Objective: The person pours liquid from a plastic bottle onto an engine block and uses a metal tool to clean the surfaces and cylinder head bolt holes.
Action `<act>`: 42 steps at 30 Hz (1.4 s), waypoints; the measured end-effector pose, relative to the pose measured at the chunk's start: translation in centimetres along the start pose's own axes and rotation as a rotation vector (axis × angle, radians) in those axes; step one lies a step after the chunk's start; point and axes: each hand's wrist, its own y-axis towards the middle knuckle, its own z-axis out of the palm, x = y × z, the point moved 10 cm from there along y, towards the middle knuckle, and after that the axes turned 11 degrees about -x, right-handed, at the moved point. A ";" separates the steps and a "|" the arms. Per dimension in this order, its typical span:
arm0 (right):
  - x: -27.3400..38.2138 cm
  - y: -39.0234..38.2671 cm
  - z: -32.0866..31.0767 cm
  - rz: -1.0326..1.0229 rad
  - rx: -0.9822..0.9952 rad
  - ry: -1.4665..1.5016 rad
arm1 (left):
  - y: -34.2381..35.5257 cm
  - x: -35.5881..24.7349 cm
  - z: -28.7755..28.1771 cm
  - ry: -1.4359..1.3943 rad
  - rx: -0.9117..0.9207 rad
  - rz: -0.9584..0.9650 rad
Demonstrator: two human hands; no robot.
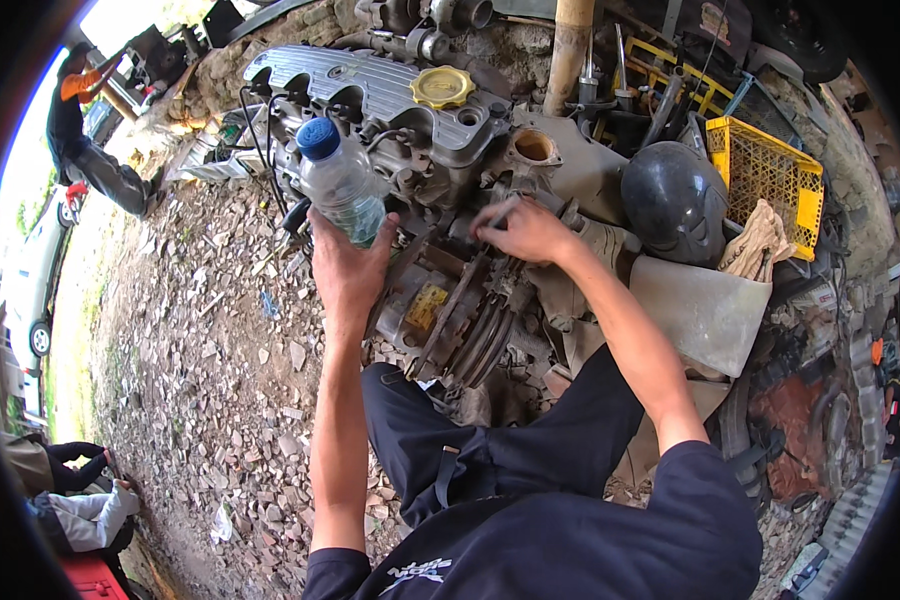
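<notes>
My left hand (348,262) is wrapped round the lower part of a clear plastic bottle (338,182) with a blue cap (317,138), held tilted above the ground beside the engine. Some clear liquid seems to be low in the bottle. With its fingers bent and pressed together, my right hand (526,230) reaches down over the pulley end of the engine (440,180); whatever is in the fingertips is too small to make out. A ribbed silver valve cover (370,88) with a yellow oil filler cap (442,87) tops the engine. Belts and pulleys (478,345) lie below my right hand.
A black helmet (673,200) and a yellow crate (770,175) stand to the right, with a crumpled tan cloth (758,240). A bamboo post (570,55) rises behind the engine. Gravel (210,350) covers the ground leftward. A person (95,130) stands far left; others sit lower left.
</notes>
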 end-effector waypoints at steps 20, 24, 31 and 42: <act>0.5 0.1 -0.5 -0.117 -0.235 0.066 | 0.3 0.9 0.4 0.136 -0.037 -0.045; 1.7 -0.1 -1.5 0.014 -0.014 -0.030 | 0.3 0.6 -0.3 0.155 -0.079 -0.023; 1.6 0.4 0.1 -0.050 -0.101 -0.096 | 0.1 0.8 -0.8 0.172 -0.097 -0.007; 0.3 -1.7 -1.0 -0.151 -0.449 -0.105 | 0.1 0.4 -0.3 0.160 -0.071 0.011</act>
